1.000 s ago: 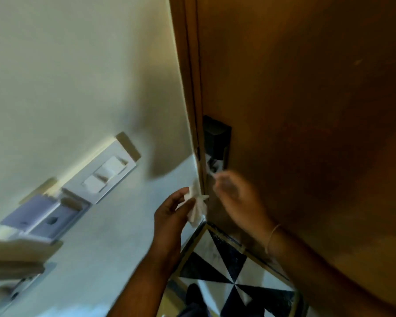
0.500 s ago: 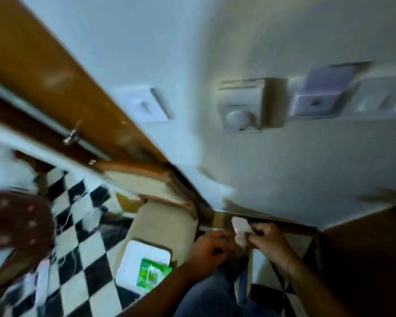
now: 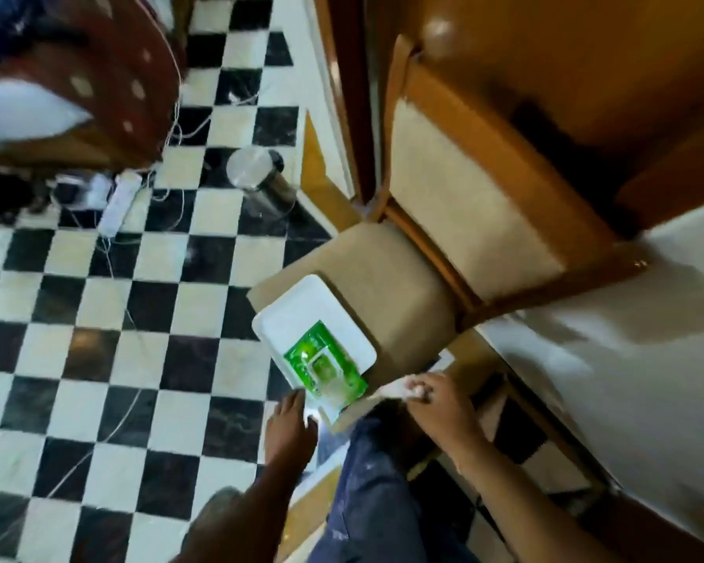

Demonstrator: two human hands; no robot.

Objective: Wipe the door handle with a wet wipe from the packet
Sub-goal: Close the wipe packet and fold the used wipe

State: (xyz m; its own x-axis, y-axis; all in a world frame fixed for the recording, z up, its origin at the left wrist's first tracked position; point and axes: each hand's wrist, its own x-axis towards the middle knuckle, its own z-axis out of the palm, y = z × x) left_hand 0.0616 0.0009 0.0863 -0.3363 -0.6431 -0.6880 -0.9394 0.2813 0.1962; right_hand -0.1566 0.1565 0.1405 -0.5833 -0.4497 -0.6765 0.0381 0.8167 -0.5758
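A green packet of wet wipes (image 3: pixel 325 369) lies on a white tray (image 3: pixel 297 306) on the seat of a beige chair (image 3: pixel 366 270). My left hand (image 3: pixel 289 428) hovers just below the tray's near edge, fingers spread, holding nothing. My right hand (image 3: pixel 435 404) is to the right of the packet, over the seat's corner, closed on a crumpled white wet wipe (image 3: pixel 399 387). The door handle is out of view.
The chair's wooden back (image 3: pixel 484 197) leans toward a wooden door (image 3: pixel 586 54) and white wall (image 3: pixel 626 379). A steel pedal bin (image 3: pixel 259 174) and a power strip (image 3: pixel 118 201) with cables sit on the black-and-white checkered floor (image 3: pixel 98 359). My jeans-clad leg (image 3: pixel 374 501) is below.
The view swung from the door handle down to the chair and floor. Both hands left the handle area; the left hand let go of the wipe, which the right hand now holds.
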